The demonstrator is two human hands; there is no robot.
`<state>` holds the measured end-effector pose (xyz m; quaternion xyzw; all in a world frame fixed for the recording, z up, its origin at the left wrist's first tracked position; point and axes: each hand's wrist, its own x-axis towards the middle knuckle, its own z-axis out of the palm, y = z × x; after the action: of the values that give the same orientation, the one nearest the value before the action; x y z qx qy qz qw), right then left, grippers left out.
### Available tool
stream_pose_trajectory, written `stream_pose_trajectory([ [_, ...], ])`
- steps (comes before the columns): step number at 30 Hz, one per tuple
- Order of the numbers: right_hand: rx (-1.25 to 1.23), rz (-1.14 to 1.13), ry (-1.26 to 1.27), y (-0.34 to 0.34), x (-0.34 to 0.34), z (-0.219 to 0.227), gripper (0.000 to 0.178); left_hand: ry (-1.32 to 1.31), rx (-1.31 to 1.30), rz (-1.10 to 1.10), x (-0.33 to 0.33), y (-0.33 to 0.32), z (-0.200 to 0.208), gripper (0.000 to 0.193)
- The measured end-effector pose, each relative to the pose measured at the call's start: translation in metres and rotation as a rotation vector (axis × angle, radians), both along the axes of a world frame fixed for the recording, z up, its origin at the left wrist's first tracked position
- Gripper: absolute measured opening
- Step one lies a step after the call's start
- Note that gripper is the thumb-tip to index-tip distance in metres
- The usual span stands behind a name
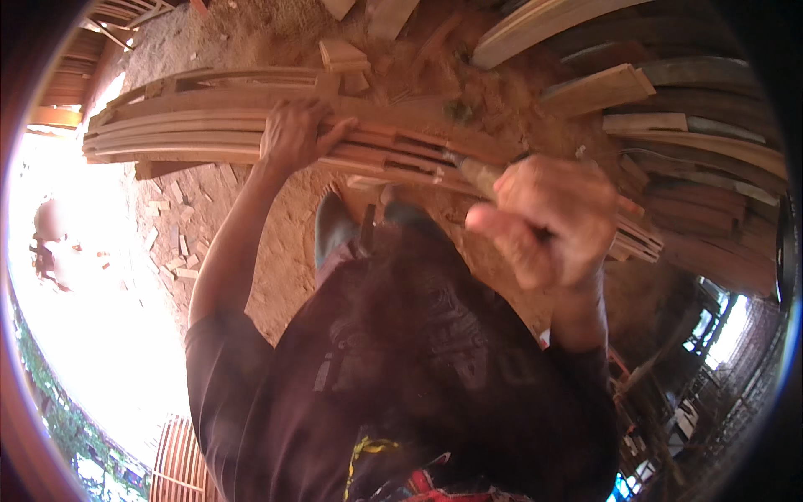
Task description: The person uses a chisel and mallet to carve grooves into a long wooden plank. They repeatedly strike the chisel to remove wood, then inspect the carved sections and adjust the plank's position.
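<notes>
A bundle of long wooden strips (201,125) lies across in front of me, with dark slots cut near its middle. My left hand (294,134) rests on top of the strips, its fingers laid over the wood and the thumb spread to the right. My right hand (556,213) is closed, a little blurred, around the handle of a chisel-like tool (478,174). The tool's narrow metal end points left and down at the slotted part; whether it touches the wood I cannot tell. The right hand hides the strips behind it.
Stacked boards and curved timbers (694,125) fill the right side. A short wood block (343,55) sits beyond the bundle. Small offcuts (177,243) litter the sandy ground at left. My legs (335,226) stand close against the near side of the strips.
</notes>
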<state>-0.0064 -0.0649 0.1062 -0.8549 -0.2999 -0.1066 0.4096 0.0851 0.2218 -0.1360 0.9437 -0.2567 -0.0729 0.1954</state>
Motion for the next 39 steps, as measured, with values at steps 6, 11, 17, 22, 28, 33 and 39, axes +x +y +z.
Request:
stream_pose_trajectory([
  [6, -0.02, 0.032, -0.081, 0.002, 0.034, -0.001, 0.029, -0.014, -0.001, 0.019, 0.005, -0.006, -0.002, 0.064],
  [11, 0.133, -0.43, 0.159, -0.073, -0.017, 0.006, 0.028, -0.002, -0.033, -0.017, 0.01, -0.011, 0.001, 0.061],
  [17, 0.012, 0.006, -0.025, -0.017, 0.012, -0.003, 0.035, 0.01, 0.031, -0.03, 0.007, -0.006, 0.001, 0.058],
  [22, 0.426, -0.659, 0.087, -0.077, -0.036, -0.017, 0.036, 0.003, 0.054, -0.034, 0.01, -0.005, 0.001, 0.058],
  [28, 0.306, -0.443, 0.234, -0.088, -0.021, -0.01, 0.028, -0.039, -0.001, -0.017, 0.005, -0.007, 0.0, 0.056],
  [33, 0.518, -0.133, 0.34, -0.095, -0.014, -0.007, 0.015, -0.035, -0.023, -0.015, 0.008, -0.007, 0.002, 0.056],
  [39, 0.612, -0.192, 0.268, -0.074, -0.014, 0.036, 0.018, -0.043, -0.006, -0.002, 0.007, -0.007, -0.002, 0.058],
])
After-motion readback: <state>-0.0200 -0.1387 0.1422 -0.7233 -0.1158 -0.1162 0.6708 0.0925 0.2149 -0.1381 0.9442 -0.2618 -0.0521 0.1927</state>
